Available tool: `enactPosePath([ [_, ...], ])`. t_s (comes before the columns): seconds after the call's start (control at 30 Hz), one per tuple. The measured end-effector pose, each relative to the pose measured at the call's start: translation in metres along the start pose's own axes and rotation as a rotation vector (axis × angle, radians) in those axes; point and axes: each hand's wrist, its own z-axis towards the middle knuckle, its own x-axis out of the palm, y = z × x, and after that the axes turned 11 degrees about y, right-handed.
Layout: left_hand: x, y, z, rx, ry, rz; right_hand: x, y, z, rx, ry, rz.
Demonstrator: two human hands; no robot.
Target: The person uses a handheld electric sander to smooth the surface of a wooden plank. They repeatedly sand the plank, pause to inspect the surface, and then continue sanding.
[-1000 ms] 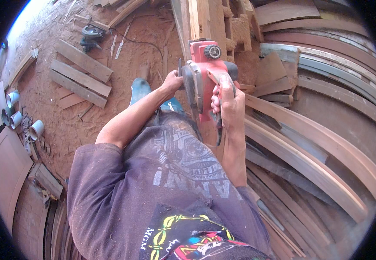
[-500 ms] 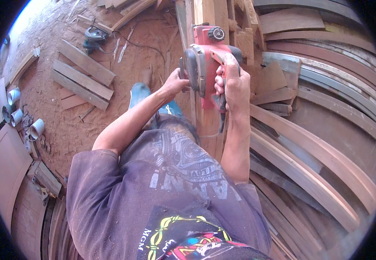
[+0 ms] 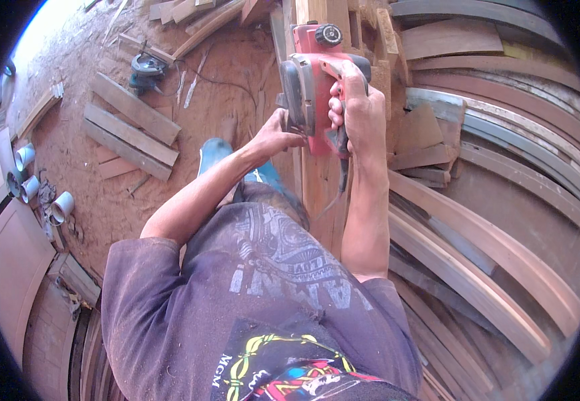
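Looking down through the head camera, I saw a red electric planer (image 3: pixel 316 87) with a black round knob at its front end and a dark grey side housing. It sat on a long narrow wooden plank (image 3: pixel 320 194) that ran away from me up the middle of the view, just ahead of my chest. A dark cord trailed from the planer's rear end down toward my body.

No packages or signs showed near the work. The only printed thing I could make out was the graphic on my purple shirt (image 3: pixel 256 314): a faded grey design across the belly and a yellow, red and blue patch lower down.

My right hand (image 3: pixel 355 113) was wrapped fully round the planer's rear handle, fingers curled tight and the forearm reaching straight forward along the plank. My left hand (image 3: pixel 278 136) came in from the left with the elbow bent; its fingers pressed against the planer's side housing, though whether they gripped it or merely steadied it I could not tell from this angle.

To my right lay a stack of long curved wooden strips (image 3: pixel 477 267). On the red sawdust-covered floor to my left sat loose short boards (image 3: pixel 129 127), a circular saw (image 3: pixel 146 69) and several white pipe pieces (image 3: pixel 42 194). A blue shoe (image 3: pixel 213 152) showed under my left forearm.
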Motion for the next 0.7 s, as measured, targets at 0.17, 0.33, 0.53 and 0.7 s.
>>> enactPosePath([
  [0.17,-0.003,-0.034,-0.001,-0.049,0.051,0.002,0.002,0.023,0.037,-0.002,-0.009,-0.003],
  [0.33,-0.007,-0.049,0.009,0.047,0.064,-0.079,0.008,0.045,0.073,-0.048,0.008,-0.020],
  [0.53,-0.011,-0.065,0.025,-0.031,0.039,0.082,0.010,0.067,0.121,-0.076,0.032,-0.036],
  [0.7,-0.008,-0.062,0.035,0.040,-0.004,0.189,0.017,0.086,0.145,-0.106,0.062,-0.058],
])
